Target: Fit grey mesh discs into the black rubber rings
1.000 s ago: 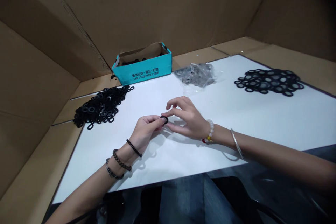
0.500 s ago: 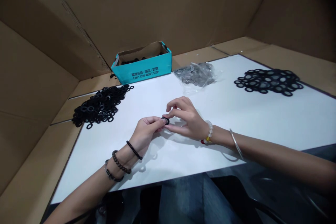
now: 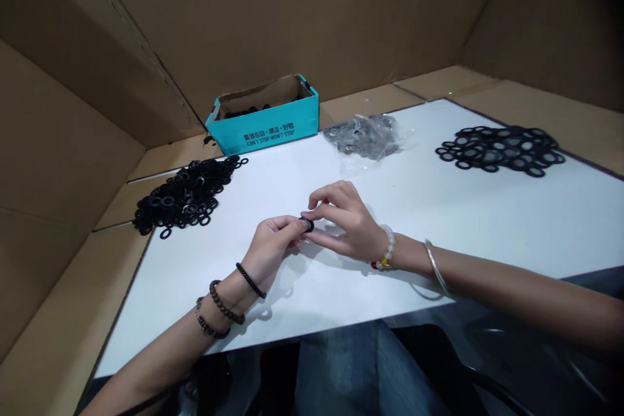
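A small black ring (image 3: 310, 225) is held over the middle of the white board. My left hand (image 3: 273, 240) pinches it between thumb and fingers, the thumb lying across its face. From the other side, my right hand (image 3: 344, 221) closes thumb and index finger on the ring's edges, while its other fingers stay curled above. Part of the ring is hidden under the fingertips. A pile of similar black rings (image 3: 188, 195) lies to the left of my hands. More flat black rings (image 3: 502, 149), some with grey centres, are spread at the right.
A turquoise box (image 3: 273, 130) with black pieces inside stands at the back. Beside it, a clear plastic bag (image 3: 365, 136) holds many grey discs. Cardboard walls (image 3: 341, 19) surround the white board (image 3: 414, 201).
The view has shifted very slightly. Both hands keep the same grip on the ring, with hardly any movement of the fingers.
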A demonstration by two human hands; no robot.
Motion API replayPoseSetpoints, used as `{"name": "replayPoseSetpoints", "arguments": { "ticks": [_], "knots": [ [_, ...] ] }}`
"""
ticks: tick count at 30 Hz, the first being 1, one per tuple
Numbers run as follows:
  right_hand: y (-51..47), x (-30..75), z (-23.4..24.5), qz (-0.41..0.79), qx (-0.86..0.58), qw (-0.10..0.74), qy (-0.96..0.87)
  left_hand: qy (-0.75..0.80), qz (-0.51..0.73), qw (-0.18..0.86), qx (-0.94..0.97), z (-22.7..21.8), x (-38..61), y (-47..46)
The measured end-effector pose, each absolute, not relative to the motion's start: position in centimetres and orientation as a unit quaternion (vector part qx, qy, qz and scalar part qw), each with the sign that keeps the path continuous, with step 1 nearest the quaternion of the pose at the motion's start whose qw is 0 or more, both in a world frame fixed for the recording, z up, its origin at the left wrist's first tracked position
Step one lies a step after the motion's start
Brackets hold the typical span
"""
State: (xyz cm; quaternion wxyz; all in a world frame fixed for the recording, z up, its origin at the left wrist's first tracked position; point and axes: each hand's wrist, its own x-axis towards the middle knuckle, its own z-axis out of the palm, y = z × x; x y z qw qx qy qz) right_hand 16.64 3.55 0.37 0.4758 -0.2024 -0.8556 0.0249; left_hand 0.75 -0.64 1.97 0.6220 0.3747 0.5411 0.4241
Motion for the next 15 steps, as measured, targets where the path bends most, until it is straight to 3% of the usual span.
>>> {"name": "replayPoseSetpoints", "arguments": {
  "ticks": [9,15],
  "knots": [
    [3.2,16.7,0.1,0.018,-0.205,0.453,-0.867,0.545,0.419,0.613,0.391,1.7,0.8,-0.7],
    [4.3,17.1,0.8,0.298,-0.230,0.398,-0.837,0.544,0.411,0.578,0.449,2.3,0.9,-0.5]
  ]
}}
